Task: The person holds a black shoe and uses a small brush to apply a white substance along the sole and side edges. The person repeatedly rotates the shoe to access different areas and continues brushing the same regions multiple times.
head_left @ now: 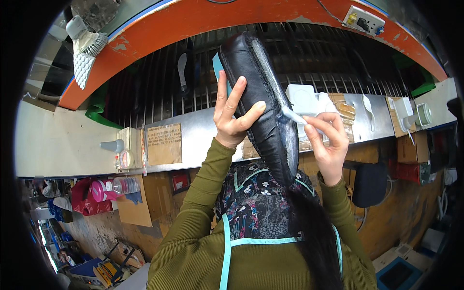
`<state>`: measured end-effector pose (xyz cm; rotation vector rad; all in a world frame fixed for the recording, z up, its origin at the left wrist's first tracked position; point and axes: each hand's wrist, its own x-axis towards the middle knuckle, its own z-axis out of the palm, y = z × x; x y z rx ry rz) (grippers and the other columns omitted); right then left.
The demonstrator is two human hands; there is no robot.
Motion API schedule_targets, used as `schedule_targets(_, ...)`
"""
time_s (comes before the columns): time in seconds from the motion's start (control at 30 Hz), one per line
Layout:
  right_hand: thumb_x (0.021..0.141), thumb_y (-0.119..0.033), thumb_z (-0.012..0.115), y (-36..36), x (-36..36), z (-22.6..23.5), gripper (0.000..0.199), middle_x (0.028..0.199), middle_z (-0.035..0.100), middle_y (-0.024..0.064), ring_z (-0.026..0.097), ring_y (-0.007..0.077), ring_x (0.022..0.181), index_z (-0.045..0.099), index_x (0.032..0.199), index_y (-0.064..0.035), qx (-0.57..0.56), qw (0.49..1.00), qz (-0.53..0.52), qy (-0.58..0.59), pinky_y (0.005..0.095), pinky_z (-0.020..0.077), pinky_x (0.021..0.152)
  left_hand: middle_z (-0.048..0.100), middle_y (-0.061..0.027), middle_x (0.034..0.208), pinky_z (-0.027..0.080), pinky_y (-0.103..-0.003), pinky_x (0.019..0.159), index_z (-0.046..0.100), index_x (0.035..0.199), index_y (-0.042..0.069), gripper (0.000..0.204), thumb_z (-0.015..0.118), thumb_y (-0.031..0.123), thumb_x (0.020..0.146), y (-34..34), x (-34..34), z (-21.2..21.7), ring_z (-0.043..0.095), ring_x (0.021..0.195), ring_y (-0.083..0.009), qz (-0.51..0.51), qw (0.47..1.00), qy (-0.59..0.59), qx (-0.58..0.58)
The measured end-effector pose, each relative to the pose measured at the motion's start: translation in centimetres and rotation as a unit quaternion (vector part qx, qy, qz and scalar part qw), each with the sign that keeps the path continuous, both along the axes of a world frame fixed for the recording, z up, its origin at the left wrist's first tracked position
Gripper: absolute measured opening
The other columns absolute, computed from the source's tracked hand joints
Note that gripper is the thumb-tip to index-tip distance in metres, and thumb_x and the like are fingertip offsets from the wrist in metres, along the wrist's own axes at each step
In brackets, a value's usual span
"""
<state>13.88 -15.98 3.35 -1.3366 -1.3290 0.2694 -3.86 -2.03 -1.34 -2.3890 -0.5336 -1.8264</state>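
Note:
My left hand (233,115) is closed around a black leather shoe (258,92), holding it up with its bottom edge turned to the right. That edge looks shiny and whitish along its length. My right hand (329,141) pinches a small white brush (294,115), and the brush tip touches the shoe's lower edge. Both forearms wear olive green sleeves and rise from the lower edge of the view. A dark floral apron with light blue trim (256,208) lies below the shoe.
A dark metal grille (145,92) under an orange curved frame (159,29) stands behind the shoe. A steel ledge (198,135) carries a cardboard card (164,143) and white containers (302,99). Pink bottles (104,188) sit at the left, and a socket (363,20) at the upper right.

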Motion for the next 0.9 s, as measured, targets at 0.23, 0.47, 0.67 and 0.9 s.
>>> schedule_targets(0.23,0.077,-0.004,0.074,1.6,0.4,0.6,0.02,0.086,0.057,0.0028,0.053,0.0118,0.067,0.074,0.096,-0.0075,0.056,0.993,-0.037,-0.102,0.0261,0.0407,0.062,0.052,-0.0119,0.135,0.048,-0.053,0.099,0.062,0.104,0.031,0.045,0.08,0.017,0.065,-0.2,-0.7,0.3,0.042,0.124,-0.052,0.011,1.0,0.01,0.01)
schedule_targets(0.47,0.077,-0.005,0.073,2.0,2.0,0.7,0.018,0.084,0.058,0.0034,0.053,0.012,0.07,0.074,0.094,-0.0066,0.001,0.994,0.074,-0.085,0.0243,0.0428,0.059,0.052,-0.0122,0.134,0.048,-0.052,0.099,0.062,0.104,0.031,0.044,0.079,0.018,0.066,0.2,-1.0,0.7,0.043,0.124,-0.0517,0.009,1.0,0.011,0.007)
schedule_targets(0.67,0.079,-0.004,0.072,2.6,2.5,0.7,0.016,0.086,0.056,0.0043,0.053,0.0123,0.075,0.073,0.095,-0.0043,0.016,0.993,0.105,-0.047,0.023,0.0436,0.059,0.053,-0.0127,0.133,0.049,-0.051,0.098,0.063,0.102,0.029,0.039,0.078,0.018,0.067,0.6,-0.8,0.7,0.043,0.124,-0.0513,-0.008,1.0,0.009,-0.005)
schedule_targets(0.9,0.079,-0.002,0.07,3.0,2.8,1.1,0.016,0.086,0.056,0.0054,0.054,0.0147,0.079,0.071,0.095,-0.0009,-0.005,0.991,0.124,-0.045,0.0263,0.0432,0.068,0.053,-0.0119,0.134,0.048,-0.051,0.099,0.064,0.103,0.029,0.038,0.077,0.018,0.068,0.9,-0.3,1.0,0.043,0.124,-0.0506,-0.012,1.0,0.01,0.0)
